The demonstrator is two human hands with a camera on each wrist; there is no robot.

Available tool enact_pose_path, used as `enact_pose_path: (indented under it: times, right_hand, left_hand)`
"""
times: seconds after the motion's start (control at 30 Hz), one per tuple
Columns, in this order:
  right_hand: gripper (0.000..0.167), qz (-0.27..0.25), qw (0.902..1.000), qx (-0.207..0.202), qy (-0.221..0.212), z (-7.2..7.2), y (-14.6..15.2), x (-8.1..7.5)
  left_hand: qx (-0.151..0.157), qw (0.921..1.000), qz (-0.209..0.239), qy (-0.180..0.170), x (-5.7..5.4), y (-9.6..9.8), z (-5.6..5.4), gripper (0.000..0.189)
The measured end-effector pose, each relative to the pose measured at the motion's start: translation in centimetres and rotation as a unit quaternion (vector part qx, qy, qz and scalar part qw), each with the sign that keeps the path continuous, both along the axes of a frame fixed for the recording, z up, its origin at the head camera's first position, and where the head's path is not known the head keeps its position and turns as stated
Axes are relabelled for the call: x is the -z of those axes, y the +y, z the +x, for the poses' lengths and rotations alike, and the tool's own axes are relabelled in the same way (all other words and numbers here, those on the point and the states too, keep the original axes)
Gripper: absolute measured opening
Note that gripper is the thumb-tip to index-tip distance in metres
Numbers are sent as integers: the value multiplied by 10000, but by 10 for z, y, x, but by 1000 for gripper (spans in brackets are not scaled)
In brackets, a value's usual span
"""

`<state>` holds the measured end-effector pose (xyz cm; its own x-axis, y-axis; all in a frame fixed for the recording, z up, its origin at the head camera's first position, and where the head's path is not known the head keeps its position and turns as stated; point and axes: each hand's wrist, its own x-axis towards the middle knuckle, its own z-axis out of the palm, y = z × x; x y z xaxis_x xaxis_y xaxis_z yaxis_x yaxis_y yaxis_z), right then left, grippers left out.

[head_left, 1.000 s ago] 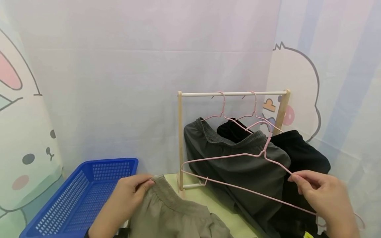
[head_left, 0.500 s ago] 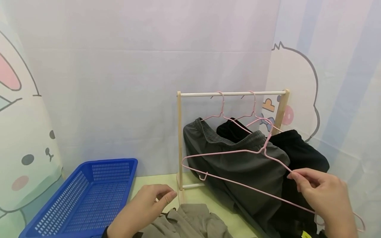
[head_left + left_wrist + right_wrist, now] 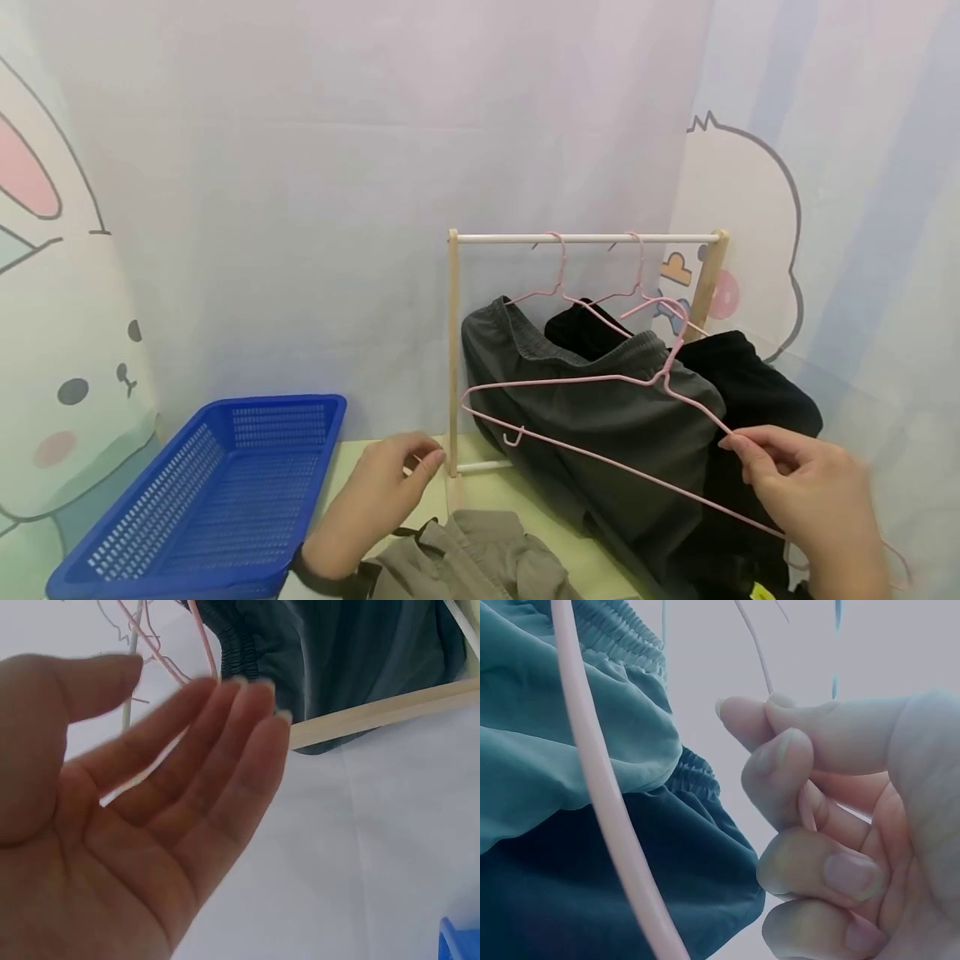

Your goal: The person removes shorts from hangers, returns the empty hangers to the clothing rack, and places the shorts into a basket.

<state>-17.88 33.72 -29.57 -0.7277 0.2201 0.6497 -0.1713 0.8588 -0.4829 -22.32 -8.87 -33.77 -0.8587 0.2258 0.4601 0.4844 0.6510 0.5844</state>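
Observation:
My right hand [image 3: 817, 492] pinches one sloping shoulder of a pink wire hanger [image 3: 585, 460], which is bare and held in front of the rack. In the right wrist view, thumb and forefinger meet on the hanger's wire while the bottom bar [image 3: 604, 780] crosses at the left. My left hand [image 3: 382, 492] hovers above a khaki elastic-waist garment [image 3: 480, 554] near the rack's left post, holding nothing. The left wrist view shows its fingers [image 3: 240, 765] loosely bent with the palm bare. Much of the khaki garment lies below the head view's edge.
A small rack with a white rail [image 3: 495, 239] and wooden posts carries dark grey pants [image 3: 592, 425] and a black garment [image 3: 750, 375] on pink hangers. A blue plastic basket [image 3: 247, 517] stands at the left on the yellow-green tabletop [image 3: 360, 462].
My left hand has let go of the khaki garment's waistband, which has dropped lower, and has moved to the right. The right hand keeps its pinch on the hanger, which has barely shifted.

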Motion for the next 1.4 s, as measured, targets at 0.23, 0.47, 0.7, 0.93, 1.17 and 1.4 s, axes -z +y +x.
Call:
enact_pose_path:
  times: [0.23,0.47,0.7,0.93,1.17,1.4]
  right_hand:
    - [15,42,10000,64,-1,1,3,5]
    - [13,60,9997,175,166,2,3,6]
    - [12,79,9995,132,266,1,-6,3]
    - [11,182,9996,56,207,0,-10,2]
    - [10,262,9992,109,272,2,-10,-3]
    - [11,198,9992,143,305,10,-16,-7]
  left_hand:
    - [-623,9970,455,-38,-11,18,-42,52]
    - [-893,9927,756,-292,-10,33,-95,86]
    - [-1174,9876,1040,5,7,45,-138,71]
    - [-1143,9869,1130,147,16,42,-151,39]
    - [-1032,9874,1180,191,14,42,-155,21]
    - [-1017,9877,1181,144,16,45,-159,17]
